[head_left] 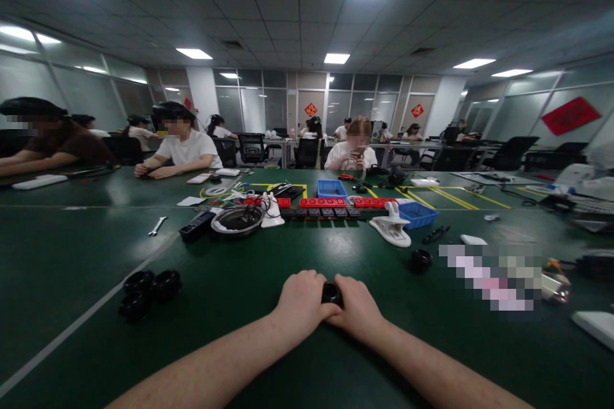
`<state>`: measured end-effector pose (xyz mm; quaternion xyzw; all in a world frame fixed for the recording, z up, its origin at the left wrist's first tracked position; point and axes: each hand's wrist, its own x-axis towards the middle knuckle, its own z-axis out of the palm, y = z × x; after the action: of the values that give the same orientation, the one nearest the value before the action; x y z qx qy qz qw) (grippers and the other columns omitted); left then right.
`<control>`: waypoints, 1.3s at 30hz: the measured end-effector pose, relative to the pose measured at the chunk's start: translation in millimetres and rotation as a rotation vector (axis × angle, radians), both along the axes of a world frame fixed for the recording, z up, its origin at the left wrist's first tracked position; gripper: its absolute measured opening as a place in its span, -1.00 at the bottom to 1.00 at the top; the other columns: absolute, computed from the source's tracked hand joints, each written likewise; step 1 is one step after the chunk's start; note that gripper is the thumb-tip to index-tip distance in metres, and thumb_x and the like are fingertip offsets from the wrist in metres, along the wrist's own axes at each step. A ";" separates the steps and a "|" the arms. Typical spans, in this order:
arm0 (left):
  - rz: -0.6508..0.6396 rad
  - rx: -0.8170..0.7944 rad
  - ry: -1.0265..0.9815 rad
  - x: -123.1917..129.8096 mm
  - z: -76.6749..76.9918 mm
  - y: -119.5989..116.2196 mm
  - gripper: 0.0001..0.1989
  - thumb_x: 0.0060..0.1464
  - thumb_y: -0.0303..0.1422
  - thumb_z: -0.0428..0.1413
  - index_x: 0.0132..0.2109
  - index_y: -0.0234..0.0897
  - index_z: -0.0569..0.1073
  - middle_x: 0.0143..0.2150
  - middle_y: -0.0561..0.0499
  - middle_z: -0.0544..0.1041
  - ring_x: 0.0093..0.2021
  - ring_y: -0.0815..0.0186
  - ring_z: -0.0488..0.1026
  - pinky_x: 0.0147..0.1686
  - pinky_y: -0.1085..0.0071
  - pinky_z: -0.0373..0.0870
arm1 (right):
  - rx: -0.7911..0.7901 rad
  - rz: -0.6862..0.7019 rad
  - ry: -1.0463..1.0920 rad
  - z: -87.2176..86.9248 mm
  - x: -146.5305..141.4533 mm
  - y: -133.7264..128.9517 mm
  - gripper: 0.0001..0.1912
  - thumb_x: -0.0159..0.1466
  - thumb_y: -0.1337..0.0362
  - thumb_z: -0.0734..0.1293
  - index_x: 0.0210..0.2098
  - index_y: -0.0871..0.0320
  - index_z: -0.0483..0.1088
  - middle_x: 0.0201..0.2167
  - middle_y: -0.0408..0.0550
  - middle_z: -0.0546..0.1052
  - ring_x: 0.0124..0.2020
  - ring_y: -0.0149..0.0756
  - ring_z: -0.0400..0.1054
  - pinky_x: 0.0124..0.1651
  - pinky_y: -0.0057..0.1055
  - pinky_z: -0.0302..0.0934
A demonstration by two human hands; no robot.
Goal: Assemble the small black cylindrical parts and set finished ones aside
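Between my two hands, low over the middle of the green table, is a round black part (330, 293) with a hole in its top. My left hand (301, 299) is closed around its left side, and my right hand (357, 302) wraps its right side. Both thumbs meet at the near side of the part. The fingertips are hidden behind it. Off to the left sits a group of three similar black round parts (152, 291). One more black round part (421, 260) lies to the right of my right hand.
Ahead stand a metal bowl (238, 222), a white clip base (392, 230), red socket strips (322, 202) and a blue bin (418, 215). A wrench (157, 225) lies at the left. White boxes (595, 327) are on the right. Across the table sit other people (185, 147).
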<state>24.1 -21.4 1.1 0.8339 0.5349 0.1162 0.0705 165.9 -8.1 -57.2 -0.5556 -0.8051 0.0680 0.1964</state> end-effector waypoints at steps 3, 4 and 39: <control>-0.091 -0.015 -0.043 -5.8 -2.8 6.1 -0.59 -0.21 -0.05 0.09 -0.26 -0.25 0.41 -0.34 -0.02 0.39 -0.30 0.21 0.32 -0.35 0.37 0.24 | -0.026 0.087 0.062 3.7 2.7 -0.4 -0.56 -0.12 0.04 0.34 -0.34 0.18 0.24 -0.37 -0.07 0.34 -0.35 -0.26 0.19 -0.31 -0.38 0.01; -0.135 -0.028 -0.056 -8.8 -3.8 9.1 -0.59 -0.22 -0.06 0.09 -0.24 -0.23 0.41 -0.34 0.00 0.38 -0.30 0.22 0.32 -0.35 0.39 0.23 | -0.063 0.144 0.102 5.8 5.2 0.6 -0.51 -0.14 0.04 0.36 -0.28 0.17 0.25 -0.34 -0.07 0.34 -0.32 -0.26 0.19 -0.29 -0.37 0.03; -0.011 -0.021 0.119 3.0 10.4 -5.9 -0.56 -0.16 -0.04 0.04 -0.30 -0.34 0.43 -0.35 -0.11 0.42 -0.33 0.15 0.35 -0.36 0.31 0.25 | -0.043 0.121 -0.011 3.6 5.5 2.1 -0.63 -0.14 0.07 0.35 -0.47 0.19 0.22 -0.48 -0.14 0.31 -0.44 -0.35 0.15 -0.42 -0.46 -0.02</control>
<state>27.1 -27.4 11.5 0.8415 0.5346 0.0606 0.0480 171.5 -6.0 -53.6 -0.5102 -0.8367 0.0940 0.1754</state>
